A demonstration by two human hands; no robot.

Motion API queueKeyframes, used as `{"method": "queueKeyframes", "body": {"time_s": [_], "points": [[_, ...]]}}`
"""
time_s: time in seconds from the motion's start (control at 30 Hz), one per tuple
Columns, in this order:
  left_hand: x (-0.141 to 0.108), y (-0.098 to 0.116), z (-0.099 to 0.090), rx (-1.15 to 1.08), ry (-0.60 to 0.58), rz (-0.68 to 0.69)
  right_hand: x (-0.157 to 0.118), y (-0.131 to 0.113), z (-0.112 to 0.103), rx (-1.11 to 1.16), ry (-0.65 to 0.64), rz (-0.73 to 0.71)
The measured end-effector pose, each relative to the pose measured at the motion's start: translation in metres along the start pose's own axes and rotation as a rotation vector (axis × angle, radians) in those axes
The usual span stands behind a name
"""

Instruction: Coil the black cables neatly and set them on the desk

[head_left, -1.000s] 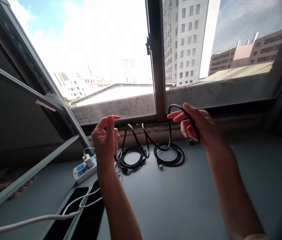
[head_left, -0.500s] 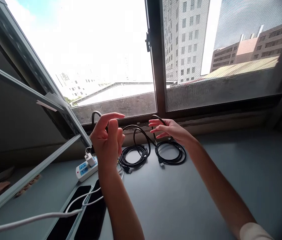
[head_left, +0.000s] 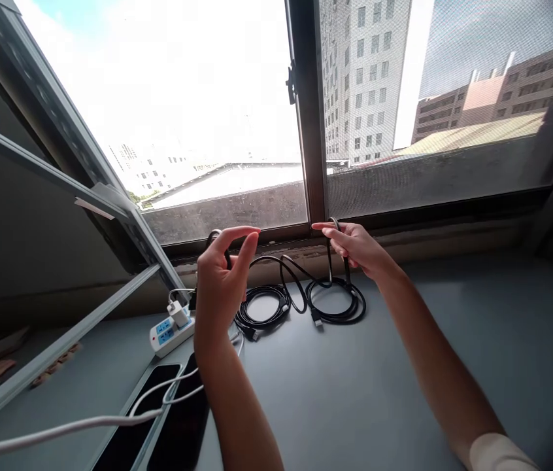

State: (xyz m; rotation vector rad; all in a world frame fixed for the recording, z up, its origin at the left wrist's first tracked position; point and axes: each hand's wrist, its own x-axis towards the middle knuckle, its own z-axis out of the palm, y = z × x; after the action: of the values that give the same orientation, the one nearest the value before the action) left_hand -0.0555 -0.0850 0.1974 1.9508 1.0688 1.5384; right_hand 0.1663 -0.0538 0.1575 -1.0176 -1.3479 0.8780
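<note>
A black cable (head_left: 329, 258) runs between my hands, sagging in loose bends down toward the desk. My left hand (head_left: 222, 278) has its lower fingers curled round one part of it, with a loop rising behind the knuckles. Its thumb and index fingertips nearly meet. Over at the right, the fingers of my right hand (head_left: 355, 248) are closed on another part, and a loop stands up over them. Beneath lie two coiled black cables, a left coil (head_left: 261, 326) and a right coil (head_left: 340, 320), each with a plug end toward me.
A power strip (head_left: 173, 341) with a white charger (head_left: 177, 315) stands left of my left forearm. Two dark-screened phones, one at the left (head_left: 132, 418) and one nearer my arm (head_left: 178, 425), lie under a white cable (head_left: 61, 432). A metal frame (head_left: 85, 304) and a window border the desk.
Both hands have shifted right and the cable between them has moved along. My right hand's fingers, spread before, are now closed on the cable. The coils stay put.
</note>
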Motion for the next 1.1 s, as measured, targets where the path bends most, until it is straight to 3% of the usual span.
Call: {"method": "queueKeyframes", "body": {"time_s": [0.17, 0.27, 0.43, 0.7, 0.9, 1.1], "points": [[0.005, -0.004, 0.006, 0.199, 0.012, -0.087, -0.013, -0.011, 0.001, -0.455, 0.153, -0.274], [0.005, -0.007, 0.007, 0.251, -0.083, -0.179, -0.017, -0.015, 0.002, -0.585, 0.230, -0.369], [0.007, -0.017, 0.012, 0.272, -0.252, -0.347, -0.025, -0.024, 0.008, -0.424, 0.213, -0.531], [0.010, -0.021, 0.023, 0.105, -0.318, -0.347, -0.047, -0.039, 0.013, -0.354, 0.296, -0.749], [0.013, -0.026, 0.043, -0.036, -0.259, -0.337, -0.057, -0.044, 0.013, -0.400, 0.143, -0.808], [0.015, -0.032, 0.061, -0.173, -0.301, -0.294, -0.054, -0.043, 0.015, -0.379, -0.016, -0.762]]}}
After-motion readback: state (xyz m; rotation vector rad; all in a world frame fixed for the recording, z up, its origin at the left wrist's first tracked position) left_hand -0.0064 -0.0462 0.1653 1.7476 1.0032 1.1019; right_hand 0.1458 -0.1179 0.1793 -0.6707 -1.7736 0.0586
